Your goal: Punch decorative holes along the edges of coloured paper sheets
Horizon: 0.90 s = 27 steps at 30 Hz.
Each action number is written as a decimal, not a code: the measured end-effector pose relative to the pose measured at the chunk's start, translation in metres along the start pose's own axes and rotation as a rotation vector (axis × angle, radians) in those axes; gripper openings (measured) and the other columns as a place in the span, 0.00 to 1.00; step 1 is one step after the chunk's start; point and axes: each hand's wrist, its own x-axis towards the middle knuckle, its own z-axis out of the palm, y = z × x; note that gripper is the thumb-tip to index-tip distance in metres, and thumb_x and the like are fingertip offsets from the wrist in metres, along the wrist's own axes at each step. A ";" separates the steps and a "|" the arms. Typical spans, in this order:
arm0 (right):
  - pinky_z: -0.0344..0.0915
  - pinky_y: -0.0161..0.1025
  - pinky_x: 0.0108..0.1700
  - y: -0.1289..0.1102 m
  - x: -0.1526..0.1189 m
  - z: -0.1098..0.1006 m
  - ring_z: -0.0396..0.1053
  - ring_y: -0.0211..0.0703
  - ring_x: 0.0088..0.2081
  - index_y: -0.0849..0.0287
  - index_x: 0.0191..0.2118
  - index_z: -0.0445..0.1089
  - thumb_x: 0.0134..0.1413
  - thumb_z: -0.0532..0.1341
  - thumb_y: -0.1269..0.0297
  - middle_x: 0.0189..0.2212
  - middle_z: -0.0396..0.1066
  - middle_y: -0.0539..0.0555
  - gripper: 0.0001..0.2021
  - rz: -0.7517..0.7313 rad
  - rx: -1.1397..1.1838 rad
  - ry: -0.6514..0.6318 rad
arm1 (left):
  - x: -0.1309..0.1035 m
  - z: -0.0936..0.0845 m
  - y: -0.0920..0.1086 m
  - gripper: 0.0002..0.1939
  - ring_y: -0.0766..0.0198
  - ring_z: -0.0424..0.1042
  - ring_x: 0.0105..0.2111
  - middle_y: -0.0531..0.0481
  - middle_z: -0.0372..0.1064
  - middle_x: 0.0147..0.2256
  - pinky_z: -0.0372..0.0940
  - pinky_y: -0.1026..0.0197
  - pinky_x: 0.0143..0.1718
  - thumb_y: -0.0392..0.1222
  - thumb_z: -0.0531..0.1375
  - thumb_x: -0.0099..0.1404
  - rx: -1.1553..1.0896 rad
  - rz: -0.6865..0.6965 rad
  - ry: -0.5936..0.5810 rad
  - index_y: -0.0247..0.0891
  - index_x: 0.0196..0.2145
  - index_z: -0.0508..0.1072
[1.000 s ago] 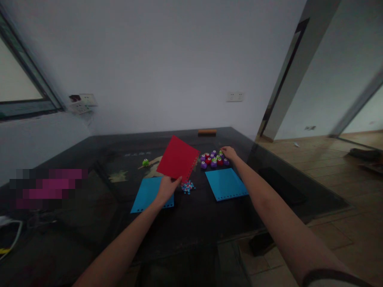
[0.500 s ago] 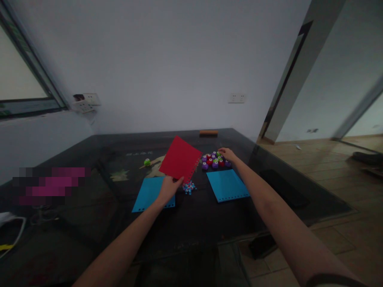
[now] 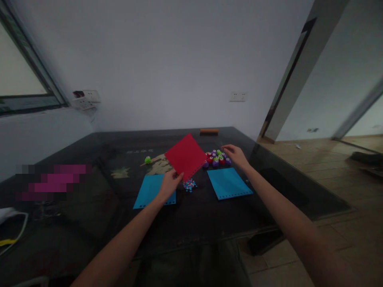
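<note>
My left hand [image 3: 170, 184] pinches a red sheet [image 3: 186, 156] by its lower corner, holding it tilted above the table. A row of holes runs along the sheet's right edge. My right hand [image 3: 235, 154] hovers just right of a pile of red, purple and green balls with eye-like spots [image 3: 220, 158]. Its fingers stretch leftward, slightly apart, with nothing visible in them. The red sheet covers the pile's left edge. Below lie a left blue sheet [image 3: 148, 189] and a right blue sheet [image 3: 229, 183], both with punched holes. Between them sits a heap of tiny blue, white and red pieces [image 3: 189, 185].
A lone green eye ball [image 3: 147, 160] stands on the dark glossy table [image 3: 197, 215], left of the red sheet. At the back lies a brown bar-shaped object [image 3: 208, 130]. A black flat object [image 3: 279, 185] is right of my forearm. Cables [image 3: 22, 227] lie at far left.
The red sheet has shifted right and turned, now overlapping the left side of the ball pile. My right hand has drawn slightly right, away from the balls.
</note>
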 end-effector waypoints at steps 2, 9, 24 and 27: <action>0.61 0.38 0.47 -0.017 -0.026 -0.011 0.68 0.42 0.42 0.60 0.41 0.71 0.53 0.55 0.65 0.40 0.72 0.55 0.12 -0.078 0.146 0.010 | 0.001 0.000 -0.001 0.15 0.60 0.71 0.29 0.44 0.74 0.31 0.65 0.59 0.30 0.45 0.54 0.57 -0.065 0.038 -0.016 0.31 0.35 0.72; 0.67 0.41 0.39 -0.045 -0.105 -0.003 0.69 0.45 0.40 0.56 0.39 0.70 0.48 0.59 0.56 0.37 0.72 0.54 0.14 -0.005 0.594 -0.063 | -0.002 -0.002 0.008 0.16 0.57 0.71 0.39 0.44 0.73 0.39 0.64 0.55 0.42 0.44 0.56 0.57 -0.180 0.060 -0.090 0.32 0.39 0.72; 0.69 0.45 0.40 -0.045 -0.115 0.017 0.73 0.46 0.32 0.59 0.34 0.72 0.34 0.69 0.59 0.31 0.75 0.53 0.17 0.287 1.067 -0.200 | -0.016 0.005 0.025 0.14 0.60 0.72 0.33 0.46 0.73 0.34 0.67 0.61 0.32 0.44 0.60 0.53 -0.170 -0.034 -0.368 0.35 0.37 0.71; 0.69 0.45 0.40 -0.044 -0.115 0.018 0.73 0.46 0.32 0.59 0.34 0.72 0.35 0.69 0.59 0.31 0.75 0.53 0.16 0.272 1.071 -0.165 | -0.017 0.006 0.024 0.15 0.63 0.71 0.27 0.48 0.72 0.28 0.66 0.64 0.25 0.44 0.61 0.52 -0.172 -0.087 -0.389 0.35 0.37 0.69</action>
